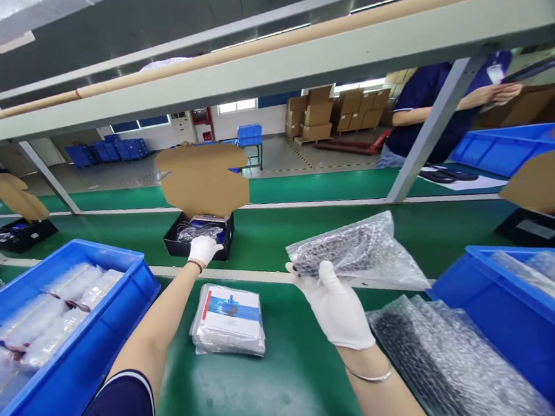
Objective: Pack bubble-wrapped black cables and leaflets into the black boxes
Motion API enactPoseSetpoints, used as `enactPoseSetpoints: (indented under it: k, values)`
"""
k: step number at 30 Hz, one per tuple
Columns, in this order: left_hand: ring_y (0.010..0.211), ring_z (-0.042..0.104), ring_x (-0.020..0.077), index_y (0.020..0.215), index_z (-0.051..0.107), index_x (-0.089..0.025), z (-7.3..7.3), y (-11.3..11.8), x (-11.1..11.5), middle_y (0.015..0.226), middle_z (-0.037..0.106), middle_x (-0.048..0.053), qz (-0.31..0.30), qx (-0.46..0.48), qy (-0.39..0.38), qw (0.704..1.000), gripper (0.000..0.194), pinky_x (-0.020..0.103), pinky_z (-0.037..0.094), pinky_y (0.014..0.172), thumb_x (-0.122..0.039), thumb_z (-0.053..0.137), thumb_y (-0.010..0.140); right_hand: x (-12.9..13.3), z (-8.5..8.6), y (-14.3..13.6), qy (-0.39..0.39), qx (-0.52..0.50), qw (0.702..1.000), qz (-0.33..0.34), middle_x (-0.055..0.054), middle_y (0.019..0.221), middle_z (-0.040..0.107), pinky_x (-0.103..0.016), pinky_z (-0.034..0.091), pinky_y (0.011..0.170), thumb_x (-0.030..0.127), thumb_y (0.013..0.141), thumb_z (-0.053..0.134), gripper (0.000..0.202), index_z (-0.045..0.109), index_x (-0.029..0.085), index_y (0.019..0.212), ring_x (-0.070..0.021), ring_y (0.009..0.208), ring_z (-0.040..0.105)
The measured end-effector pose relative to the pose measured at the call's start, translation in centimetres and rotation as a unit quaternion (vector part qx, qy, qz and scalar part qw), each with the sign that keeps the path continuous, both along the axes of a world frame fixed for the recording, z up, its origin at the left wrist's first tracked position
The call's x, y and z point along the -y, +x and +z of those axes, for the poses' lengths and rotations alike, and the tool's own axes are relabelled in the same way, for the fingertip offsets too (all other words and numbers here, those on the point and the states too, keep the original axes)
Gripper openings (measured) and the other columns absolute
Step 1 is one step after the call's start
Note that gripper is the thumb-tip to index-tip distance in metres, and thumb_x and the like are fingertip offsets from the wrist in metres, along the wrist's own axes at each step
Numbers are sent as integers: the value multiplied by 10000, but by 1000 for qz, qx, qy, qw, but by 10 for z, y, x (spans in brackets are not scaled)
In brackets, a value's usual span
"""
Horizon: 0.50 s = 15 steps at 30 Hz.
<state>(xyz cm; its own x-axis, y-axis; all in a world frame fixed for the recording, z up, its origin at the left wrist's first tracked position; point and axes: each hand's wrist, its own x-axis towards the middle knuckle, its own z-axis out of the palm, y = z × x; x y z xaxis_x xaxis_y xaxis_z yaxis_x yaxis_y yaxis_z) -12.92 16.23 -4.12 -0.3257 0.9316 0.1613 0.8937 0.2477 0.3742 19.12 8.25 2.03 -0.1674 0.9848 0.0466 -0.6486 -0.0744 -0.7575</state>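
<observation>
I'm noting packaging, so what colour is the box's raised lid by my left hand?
The raised lid is plain brown, shown best in the head view.

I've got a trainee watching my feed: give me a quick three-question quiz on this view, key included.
1. Multiple choice: which container is the left hand at?
a) the blue bin on the left
b) the middle black box
c) the blue bin on the right

2. True or false: the plastic-wrapped stack lies on the green surface, between the two forearms.

3. Short answer: what does the right hand hold?

Key:
1. b
2. True
3. A clear bubble-wrap bag
</observation>
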Motion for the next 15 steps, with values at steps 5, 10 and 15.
enactPoseSetpoints:
  k: [5,10,15]
  values:
    - [1039,580,275,895,729,-196,6,32,-14,1010,687,109,-77,-21,18,997,442,349,391,962,-591,555,804,-7,-3,2,-21,0,1000,-9,-81,1099,672,-434,549,905,498,733,724,401,679,183,978,-268,1077,616]
    - [1308,379,294,1393,397,-103,24,-9,-26,1412,432,190,50,-4,74,996,678,394,296,1064,-574,242,930,-15,-5,2,-60,-49,997,-18,-53,1101,662,-448,560,899,445,700,769,357,685,196,941,-261,1107,590]
    - [1046,603,277,1204,537,-26,32,-64,-41,1124,625,235,124,44,-12,991,652,408,437,906,-538,225,949,-15,-8,1,-70,-66,995,-4,-39,1094,664,-435,548,928,421,709,768,332,694,200,946,-238,1093,593]
